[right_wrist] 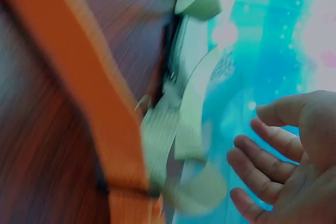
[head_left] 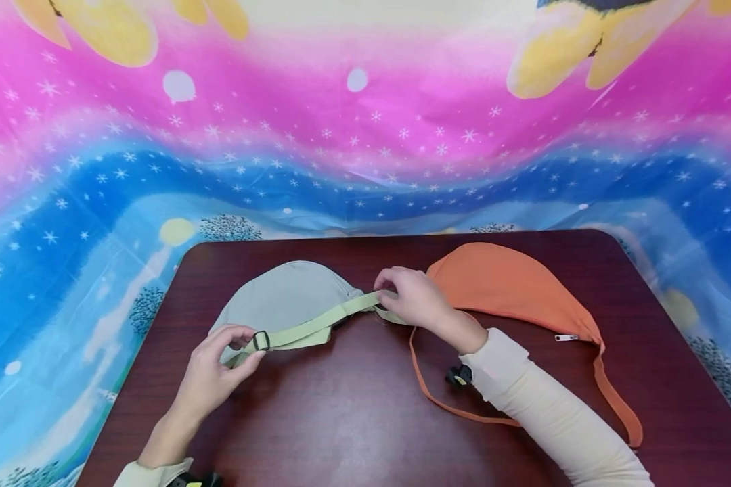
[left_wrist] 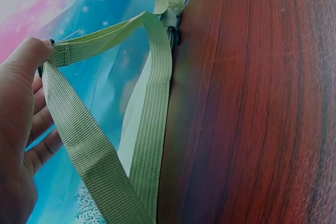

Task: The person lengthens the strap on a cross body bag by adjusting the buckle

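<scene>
A pale grey-green crescent-shaped bag (head_left: 283, 291) lies on the left half of the table, its light green strap (head_left: 317, 325) drawn across the front. My left hand (head_left: 216, 368) pinches that strap at its black slider buckle (head_left: 260, 340), thumb on the near side. In the left wrist view the strap (left_wrist: 86, 135) hangs in a loop from the thumb and fingers. Over the strap's other end is my right hand (head_left: 417, 297). The right wrist view has its fingers (right_wrist: 262, 156) loosely bent and apart from the strap, with nothing between them.
An orange crescent-shaped bag (head_left: 499, 281) with a zip pull (head_left: 565, 337) lies on the right. Its orange strap (head_left: 429, 392) loops toward the near side, partly under my right forearm. A patterned cloth (head_left: 353, 169) hangs behind the dark wooden table (head_left: 353, 419).
</scene>
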Motion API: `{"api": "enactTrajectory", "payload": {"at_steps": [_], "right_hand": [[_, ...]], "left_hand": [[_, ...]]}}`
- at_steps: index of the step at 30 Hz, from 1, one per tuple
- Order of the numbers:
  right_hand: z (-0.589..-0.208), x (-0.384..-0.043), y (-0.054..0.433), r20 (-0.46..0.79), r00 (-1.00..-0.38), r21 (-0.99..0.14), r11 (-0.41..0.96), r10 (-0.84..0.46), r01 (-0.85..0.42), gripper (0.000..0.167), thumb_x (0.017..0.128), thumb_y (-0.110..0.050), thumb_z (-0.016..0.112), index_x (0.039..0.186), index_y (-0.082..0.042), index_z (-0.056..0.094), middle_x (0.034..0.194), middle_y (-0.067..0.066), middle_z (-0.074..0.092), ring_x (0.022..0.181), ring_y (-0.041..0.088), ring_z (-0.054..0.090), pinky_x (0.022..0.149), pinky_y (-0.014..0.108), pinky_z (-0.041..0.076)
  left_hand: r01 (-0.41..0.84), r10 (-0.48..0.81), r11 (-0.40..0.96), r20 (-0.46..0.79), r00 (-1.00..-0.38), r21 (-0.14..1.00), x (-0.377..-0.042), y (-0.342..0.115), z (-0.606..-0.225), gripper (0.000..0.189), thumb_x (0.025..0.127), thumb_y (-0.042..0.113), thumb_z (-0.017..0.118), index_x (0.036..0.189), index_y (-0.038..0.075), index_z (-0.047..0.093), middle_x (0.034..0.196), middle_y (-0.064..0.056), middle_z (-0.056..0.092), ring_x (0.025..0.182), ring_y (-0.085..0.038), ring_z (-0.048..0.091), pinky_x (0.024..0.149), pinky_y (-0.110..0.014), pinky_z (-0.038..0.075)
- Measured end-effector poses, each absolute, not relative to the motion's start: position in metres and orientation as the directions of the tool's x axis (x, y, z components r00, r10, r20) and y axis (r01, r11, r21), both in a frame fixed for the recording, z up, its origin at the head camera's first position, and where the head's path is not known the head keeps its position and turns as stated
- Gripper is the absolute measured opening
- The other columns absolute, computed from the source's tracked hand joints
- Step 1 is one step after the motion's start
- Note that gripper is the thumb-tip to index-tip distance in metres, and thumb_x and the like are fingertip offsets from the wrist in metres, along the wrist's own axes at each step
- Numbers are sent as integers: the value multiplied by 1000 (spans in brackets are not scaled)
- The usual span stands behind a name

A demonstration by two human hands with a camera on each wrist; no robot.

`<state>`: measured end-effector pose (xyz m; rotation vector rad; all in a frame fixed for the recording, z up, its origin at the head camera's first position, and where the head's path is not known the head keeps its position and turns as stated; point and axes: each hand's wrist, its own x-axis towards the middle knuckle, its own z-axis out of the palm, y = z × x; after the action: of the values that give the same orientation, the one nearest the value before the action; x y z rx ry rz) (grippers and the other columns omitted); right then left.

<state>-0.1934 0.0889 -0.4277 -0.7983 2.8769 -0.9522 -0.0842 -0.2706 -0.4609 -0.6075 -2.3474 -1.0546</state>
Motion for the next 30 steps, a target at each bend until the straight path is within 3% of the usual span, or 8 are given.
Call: {"api": "enactTrajectory", "payload": {"at_steps": [4,10,18,24,30], "right_hand": [[-426,-188,69,218,-832,-654,556,-510,-512,12,95,-14,72,107,-13,72,105,-1,70,98,18,66,88,40,54],[-427,-178,32,275,-751,-749,356,-601,-559,26,97,-18,72,122,-10,70,118,5,71,107,18,64,96,42,52],[-443,-163,-8,274,-680,-837,180,-680,-517,38,96,-19,73,131,-6,67,128,5,69,119,12,61,103,37,48],[-453,-153,-29,259,-641,-859,131,-723,-495,42,97,-17,72,135,-2,63,131,7,67,123,10,58,105,29,46],[-454,-150,-35,261,-650,-852,147,-713,-503,36,97,-16,71,131,-5,67,126,5,70,119,6,60,102,23,46]], "left_hand": [[547,174,599,572,-802,585,-85,-267,-463,46,67,-8,88,107,7,72,97,-1,67,85,-8,60,80,-12,45],[585,145,585,637,-757,562,-89,-256,-466,51,59,-15,88,104,3,73,93,-7,68,80,-13,59,77,-12,44],[547,130,602,605,-786,581,-88,-255,-469,49,66,-11,89,109,8,73,100,-3,69,85,-11,60,80,-13,45],[556,115,593,622,-775,583,-85,-253,-471,50,62,-17,87,106,4,73,98,-8,69,82,-14,59,78,-13,44],[563,100,586,637,-764,583,-83,-246,-461,48,59,-23,83,102,-4,71,94,-15,68,80,-15,59,77,-14,45]]}}
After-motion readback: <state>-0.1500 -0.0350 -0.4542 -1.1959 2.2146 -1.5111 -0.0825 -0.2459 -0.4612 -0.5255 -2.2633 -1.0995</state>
